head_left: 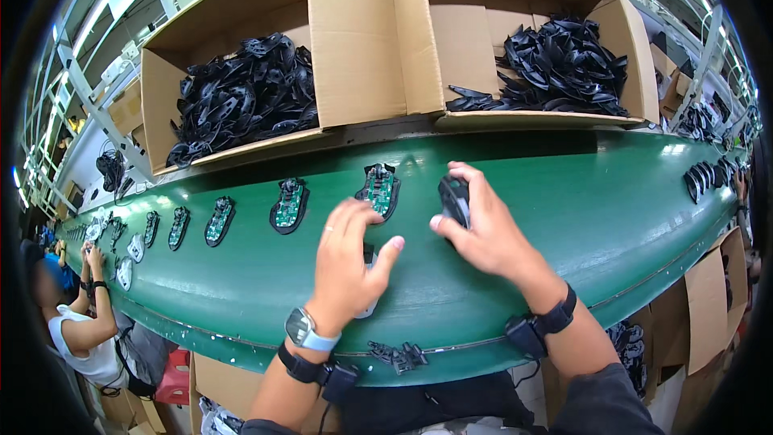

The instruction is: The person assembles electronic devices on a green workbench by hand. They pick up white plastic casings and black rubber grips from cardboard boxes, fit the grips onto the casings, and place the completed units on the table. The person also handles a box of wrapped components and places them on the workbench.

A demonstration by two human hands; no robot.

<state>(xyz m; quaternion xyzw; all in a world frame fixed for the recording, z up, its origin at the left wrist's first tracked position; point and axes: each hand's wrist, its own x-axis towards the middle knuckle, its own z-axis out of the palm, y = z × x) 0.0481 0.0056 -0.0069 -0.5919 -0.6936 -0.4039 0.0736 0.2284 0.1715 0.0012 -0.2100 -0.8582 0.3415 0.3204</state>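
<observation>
My right hand [483,234] grips a black plastic mouse shell [455,200] just above the green conveyor belt [612,217]. My left hand [348,262] rests curled on the belt over a small white and dark part [368,256], mostly hidden under the palm. Just beyond my fingers lies a black mouse base with a green circuit board [378,190]. A second such base [289,205] sits to its left.
Several more bases with boards [219,220] run along the belt to the left. Two cardboard boxes of black shells [241,101] [564,60] stand behind the belt. A black part [400,354] lies at the belt's near edge. Another person [80,330] works at the left.
</observation>
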